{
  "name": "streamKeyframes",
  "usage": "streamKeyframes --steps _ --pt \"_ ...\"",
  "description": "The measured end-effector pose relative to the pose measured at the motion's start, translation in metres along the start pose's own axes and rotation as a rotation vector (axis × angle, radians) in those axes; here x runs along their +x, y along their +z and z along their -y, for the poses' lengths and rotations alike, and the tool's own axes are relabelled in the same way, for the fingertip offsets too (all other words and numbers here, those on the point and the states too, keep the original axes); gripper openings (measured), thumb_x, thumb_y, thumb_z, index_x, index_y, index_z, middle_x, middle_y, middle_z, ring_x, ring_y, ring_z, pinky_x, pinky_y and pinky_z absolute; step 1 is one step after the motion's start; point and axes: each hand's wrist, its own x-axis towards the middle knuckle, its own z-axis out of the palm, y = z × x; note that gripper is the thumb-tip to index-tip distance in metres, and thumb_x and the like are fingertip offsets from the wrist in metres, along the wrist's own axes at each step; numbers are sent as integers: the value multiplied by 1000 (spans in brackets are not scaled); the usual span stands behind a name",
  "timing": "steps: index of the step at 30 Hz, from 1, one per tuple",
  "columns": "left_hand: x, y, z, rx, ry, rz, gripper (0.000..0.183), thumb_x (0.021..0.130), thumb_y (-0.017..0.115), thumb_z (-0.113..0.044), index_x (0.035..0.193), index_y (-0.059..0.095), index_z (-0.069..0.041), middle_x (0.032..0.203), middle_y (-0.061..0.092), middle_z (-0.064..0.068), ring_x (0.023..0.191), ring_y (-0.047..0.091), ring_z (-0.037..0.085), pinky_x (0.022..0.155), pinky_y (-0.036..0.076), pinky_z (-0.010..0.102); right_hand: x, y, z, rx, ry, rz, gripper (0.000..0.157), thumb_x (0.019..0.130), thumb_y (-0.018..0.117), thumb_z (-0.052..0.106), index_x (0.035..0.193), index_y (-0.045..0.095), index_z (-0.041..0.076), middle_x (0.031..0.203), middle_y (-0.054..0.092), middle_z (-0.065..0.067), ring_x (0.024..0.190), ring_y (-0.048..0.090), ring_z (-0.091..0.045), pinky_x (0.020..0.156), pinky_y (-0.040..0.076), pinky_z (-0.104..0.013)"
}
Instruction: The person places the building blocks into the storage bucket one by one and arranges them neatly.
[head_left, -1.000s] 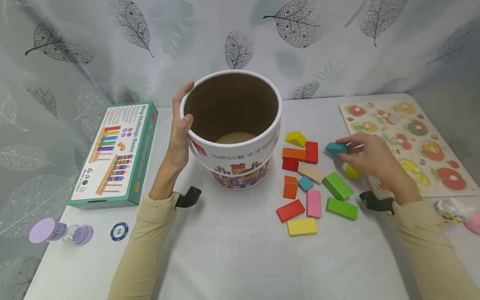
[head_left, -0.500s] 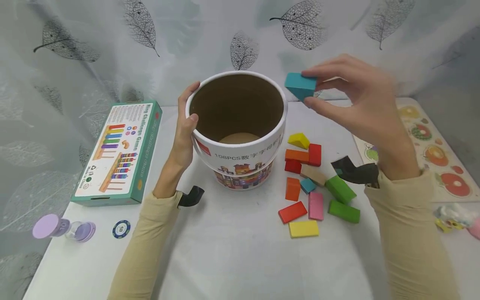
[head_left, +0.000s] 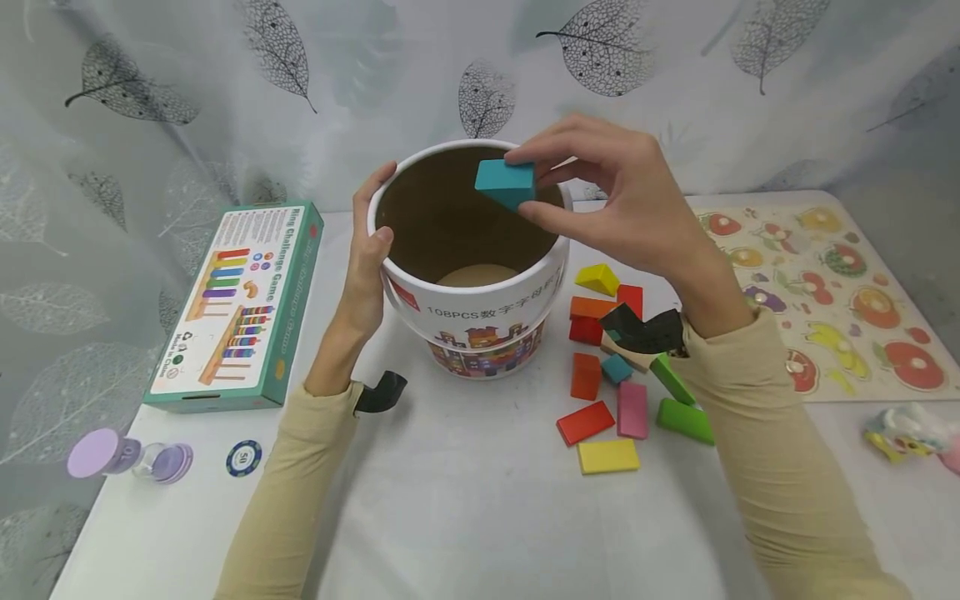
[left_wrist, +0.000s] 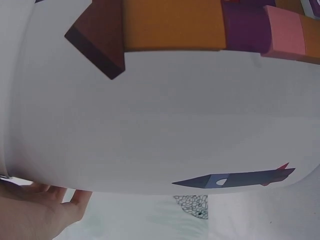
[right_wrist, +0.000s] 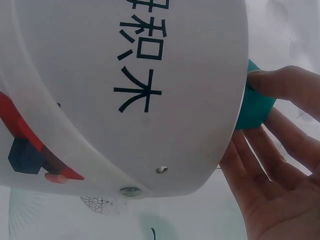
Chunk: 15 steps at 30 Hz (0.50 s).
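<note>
My left hand [head_left: 363, 271] grips the left rim of a white bucket [head_left: 487, 304], with the thumb over the edge. In the left wrist view the printed bucket wall [left_wrist: 150, 125] covers most of the frame, the hand [left_wrist: 42, 212] low at its left. My right hand [head_left: 607, 187] pinches a blue triangular block [head_left: 504, 182] between thumb and fingertips, over the right part of the bucket's mouth. The right wrist view shows the block [right_wrist: 256, 107] partly hidden behind the bucket's rim, with the right hand [right_wrist: 280, 165] around its outer side.
Right of the bucket lie several loose wooden blocks, among them a yellow block [head_left: 608, 457] and a pink block [head_left: 632, 410]. A fruit puzzle board [head_left: 855, 312] is at right, beside a small toy [head_left: 903, 432]. At left are a game box [head_left: 232, 308], a chip [head_left: 243, 458] and a purple sand timer [head_left: 127, 457].
My right hand has lifted the blue triangular block from beside the puzzle board and carried it left over the bucket's mouth. The left hand has kept its grip on the rim.
</note>
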Motion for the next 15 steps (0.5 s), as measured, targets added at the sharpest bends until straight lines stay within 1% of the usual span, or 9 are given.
streamKeyframes --steps 5,9,11,15 --pt "1 0 1 -24 13 -3 84 83 56 -61 151 25 -21 147 37 11 134 37 33 107 37 48 1 -1 -1 0 -16 12 37 77 75 -8 113 69 -3 110 67 -8 96 65 -15 91 53 -23" --pt "1 1 1 -40 19 -1 83 84 57 -59 151 26 -20 147 37 11 135 37 33 108 36 47 1 -1 2 6 -16 37 35 77 76 -6 111 70 -1 110 69 -8 96 66 -15 91 53 -24" --pt "1 1 1 -45 17 -1 83 84 57 -59 151 26 -21 147 37 12 135 37 34 108 36 48 -1 -2 3 -29 -8 61 35 78 76 -4 112 70 2 111 69 -5 97 65 -11 91 52 -23" --pt "1 2 1 -40 14 1 83 84 57 -60 151 26 -21 147 37 12 135 36 36 108 35 51 -10 -10 6 -154 -4 114 38 78 78 0 115 70 6 113 68 -1 100 64 -8 93 50 -19"
